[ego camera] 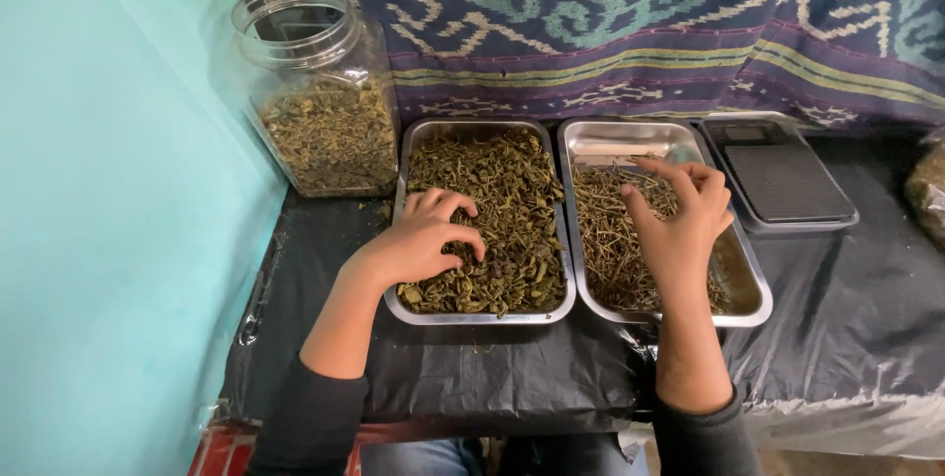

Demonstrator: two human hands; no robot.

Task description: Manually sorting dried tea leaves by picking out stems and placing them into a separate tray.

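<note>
Dark sleeves end at the near edge of the table (847, 338), which is covered in black plastic sheeting; from there both forearms reach forward to two steel trays set side by side, long sides nearly touching, close to the near edge. Resting palm down in the left tray (404, 210), the left hand (423, 240) has its fingers curled loosely into the dried leaves (512, 200) that fill that tray almost rim to rim; whether it has hold of any cannot be told. Over the right tray (748, 289), the right hand (684, 220) is raised on edge, fingers bent with thumb and fingertips drawn close together; whether anything is pinched between them cannot be told. Thin dried stems (605, 240) lie in the near and middle part of this tray; its far end is bare metal. Beyond the right tray, toward the far right of the table, a flat black scale (787, 181) with a silver rim sits just beside it. At the far left corner a clear open jar (320, 92), partly filled with the same dried leaves, stands against the turquoise wall (118, 210); a patterned cloth (640, 23) hangs along the far edge. Bare black sheeting lies to the right of the trays and in a narrow strip along the near edge.
</note>
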